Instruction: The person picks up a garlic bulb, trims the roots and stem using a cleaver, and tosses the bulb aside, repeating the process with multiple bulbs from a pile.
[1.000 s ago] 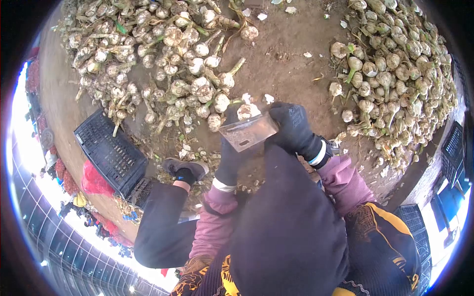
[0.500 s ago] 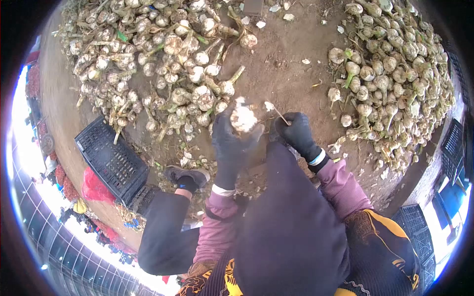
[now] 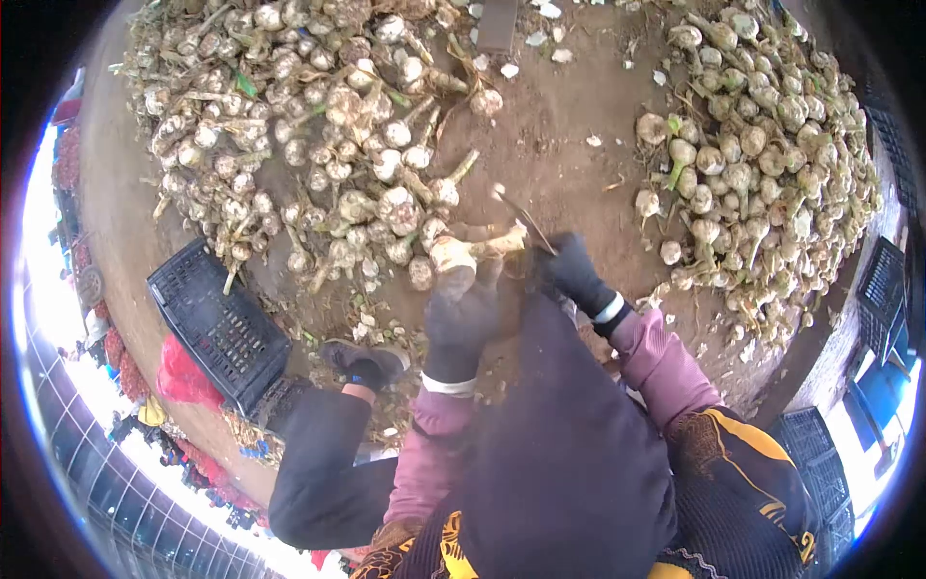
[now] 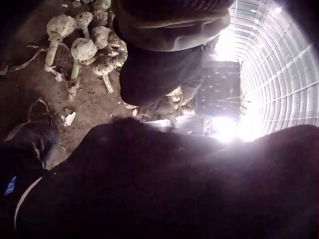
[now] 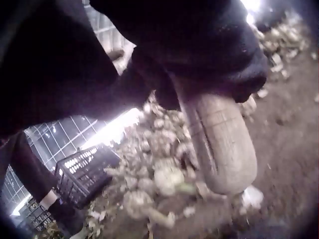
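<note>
In the head view my gloved left hand [image 3: 458,323] grips a garlic bulb [image 3: 451,254], its thick pale stem [image 3: 500,243] pointing right toward the other hand. My gloved right hand [image 3: 576,273] is closed round the wooden handle [image 5: 222,142] of a broad-bladed knife, whose rounded handle end sticks out of the fist in the right wrist view. From above, a thin strip of the tool crosses near the stem's cut-side tip. In the left wrist view the held bulb is hidden behind dark glove and clothing.
Loose garlic with stems [image 3: 338,145] is heaped at the left, and a second garlic heap [image 3: 762,154] lies at the right. A black crate [image 3: 220,314] stands beside the left foot. Peel scraps [image 3: 509,70] and a flat brown block [image 3: 497,27] lie on the soil between.
The knife blade, seen broad side up a second ago, has turned and moved right. The left hand has turned the garlic so its stem points right.
</note>
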Tool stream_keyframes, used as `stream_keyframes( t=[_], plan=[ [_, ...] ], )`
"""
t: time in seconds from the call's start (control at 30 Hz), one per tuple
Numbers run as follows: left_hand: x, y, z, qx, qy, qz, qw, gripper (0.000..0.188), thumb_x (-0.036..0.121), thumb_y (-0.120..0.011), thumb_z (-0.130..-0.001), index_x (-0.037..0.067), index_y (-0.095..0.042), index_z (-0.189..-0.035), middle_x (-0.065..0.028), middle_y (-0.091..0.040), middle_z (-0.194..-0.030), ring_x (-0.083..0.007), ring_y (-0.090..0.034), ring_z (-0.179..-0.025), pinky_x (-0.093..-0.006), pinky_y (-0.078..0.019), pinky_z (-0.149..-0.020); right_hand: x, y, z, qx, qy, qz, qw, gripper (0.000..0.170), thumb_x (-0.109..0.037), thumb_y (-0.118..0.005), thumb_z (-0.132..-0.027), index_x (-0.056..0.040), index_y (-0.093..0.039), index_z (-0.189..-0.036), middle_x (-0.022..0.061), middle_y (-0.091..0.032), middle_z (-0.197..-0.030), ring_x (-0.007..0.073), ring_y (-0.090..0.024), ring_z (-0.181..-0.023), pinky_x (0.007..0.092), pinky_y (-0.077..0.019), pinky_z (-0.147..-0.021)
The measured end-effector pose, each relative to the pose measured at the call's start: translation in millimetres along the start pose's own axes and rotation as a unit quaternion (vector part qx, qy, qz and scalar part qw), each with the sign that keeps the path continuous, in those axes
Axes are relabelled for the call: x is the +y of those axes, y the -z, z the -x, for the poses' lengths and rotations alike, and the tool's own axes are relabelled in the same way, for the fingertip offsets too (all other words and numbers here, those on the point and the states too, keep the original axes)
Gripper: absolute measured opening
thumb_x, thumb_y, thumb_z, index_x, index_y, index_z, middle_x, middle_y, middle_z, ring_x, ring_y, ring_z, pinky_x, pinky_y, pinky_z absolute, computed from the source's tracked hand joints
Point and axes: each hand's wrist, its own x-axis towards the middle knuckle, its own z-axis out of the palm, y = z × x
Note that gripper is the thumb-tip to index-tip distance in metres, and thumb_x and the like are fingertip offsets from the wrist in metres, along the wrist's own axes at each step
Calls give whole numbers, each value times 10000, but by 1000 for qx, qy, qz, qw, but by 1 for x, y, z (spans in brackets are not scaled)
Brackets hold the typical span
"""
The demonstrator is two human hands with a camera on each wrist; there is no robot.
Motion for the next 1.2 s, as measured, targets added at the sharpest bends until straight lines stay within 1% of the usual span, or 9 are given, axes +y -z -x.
stream_keyframes(
  t=[0.07, 0.1, 0.23, 0.47, 0.6, 0.83, 0.93, 1.1, 1.2],
  plan=[
    [24, -16, 4, -127, -42, -393, 910, 365, 69, -549, -909, 15, -507, -1268, -133, -584, -1222, -243, -562, -1133, -364, -459, -991, 25, 8, 6, -58, -115, -24, 991, 253, -239, -694, -804, 12, -678, -823, 169, -659, -758, 209, -667, -805, 363, -514, -719],
    [40, -26, 8, -192, -159, -686, 684, 381, 99, -565, -920, 25, -493, -1286, -126, -584, -1224, -237, -565, -1123, -351, -462, -976, 44, 10, 11, -114, -89, -21, 989, 326, -310, -646, -866, -16, -661, -1007, 153, -669, -937, 190, -651, -924, 331, -529, -770],
    [46, -110, 18, -368, -183, -247, 877, 579, 213, -668, -860, 27, -459, -1366, -126, -536, -1306, -233, -533, -1179, -334, -409, -1003, 52, 12, 22, -25, -122, -127, 984, 275, -261, -638, -875, 4, -663, -942, 106, -663, -832, 170, -633, -757, 307, -510, -646],
    [19, -2, -110, -111, -276, -887, 353, 446, 198, -670, -760, 157, -619, -1201, -147, -532, -1241, -325, -462, -1205, -477, -339, -1025, 41, 29, 9, 76, -104, -253, 959, 231, -169, -650, -841, 25, -655, -716, 41, -608, -602, 125, -560, -507, 283, -437, -474],
    [19, 20, -136, -158, -240, -912, 292, 416, 152, -640, -768, 175, -628, -1184, -121, -589, -1081, -310, -501, -1124, -479, -357, -982, 36, 25, 11, 83, -133, -242, 958, 226, -179, -619, -855, 10, -639, -731, 38, -587, -590, 112, -525, -466, 257, -392, -436],
    [66, -12, -105, -152, -407, -694, 574, 453, 143, -676, -755, 75, -584, -1193, -116, -600, -1083, -278, -571, -1039, -409, -450, -918, 30, 33, 9, 78, -110, -204, 970, 225, -166, -626, -839, 19, -657, -715, 48, -596, -579, 126, -552, -488, 274, -426, -469],
    [71, -15, -62, -163, -48, -298, 939, 484, 181, -664, -817, 38, -513, -1253, -96, -559, -1192, -228, -540, -1142, -390, -455, -967, 24, 30, 7, 85, -82, -153, 981, 225, -180, -648, -831, 23, -685, -740, 95, -629, -589, 166, -605, -539, 321, -466, -521],
    [32, 15, -33, -159, 51, 76, 983, 535, 119, -486, -962, 6, -283, -1444, -132, -549, -1262, -239, -588, -1103, -355, -459, -994, -48, 36, 18, 40, 35, -47, 997, 198, -189, -695, -771, -5, -704, -845, 182, -675, -742, 259, -670, -672, 366, -508, -634],
    [30, 22, -15, -222, -45, -280, 933, 549, 168, -481, -970, 21, -273, -1457, -154, -516, -1311, -250, -563, -1149, -367, -466, -990, -57, 31, 13, 72, 245, 62, 965, 274, -193, -738, -702, -22, -704, -913, 193, -686, -884, 304, -680, -794, 373, -513, -681]
  ],
)
